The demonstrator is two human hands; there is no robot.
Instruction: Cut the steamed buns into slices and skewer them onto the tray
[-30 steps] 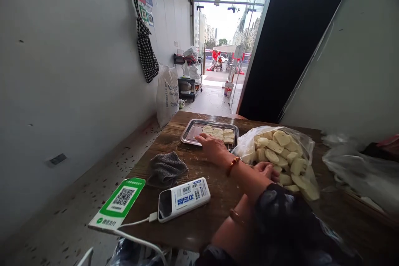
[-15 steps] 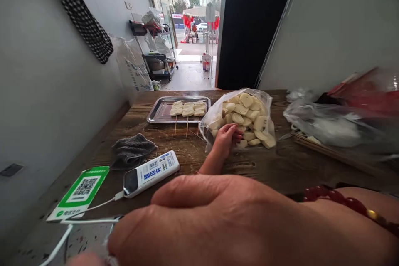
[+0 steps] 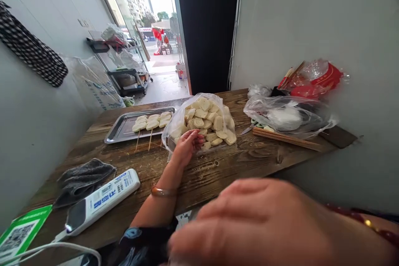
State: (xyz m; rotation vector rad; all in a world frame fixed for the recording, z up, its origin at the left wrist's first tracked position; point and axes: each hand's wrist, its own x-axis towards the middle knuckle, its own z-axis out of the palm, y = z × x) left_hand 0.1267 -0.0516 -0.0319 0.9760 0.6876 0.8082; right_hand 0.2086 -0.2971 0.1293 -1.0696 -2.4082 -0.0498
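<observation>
My left hand (image 3: 187,148) reaches to the near side of a clear plastic bag (image 3: 174,122) full of thick pale food slices (image 3: 218,123), some with a spiral in them. Its fingers are curled in against the front slices, and what they hold, if anything, is hidden. My right hand (image 3: 249,224) looms large and blurred just below the camera, its fingertips out of sight. Left of the bag, a metal tray (image 3: 116,133) carries several rows of pale slices on wooden skewers (image 3: 150,139), whose ends stick out over the near rim.
Bare bamboo sticks (image 3: 285,139), a knife (image 3: 246,130) and plastic bags (image 3: 286,114) lie at the right. On the left are a dark cloth (image 3: 85,178), a white charging device (image 3: 104,199) with a cable, and a green QR card (image 3: 26,228).
The view has swung to the right, so the table's right end and more of my left forearm show. My left hand stays at the bag's front; my right hand has shifted right in view.
</observation>
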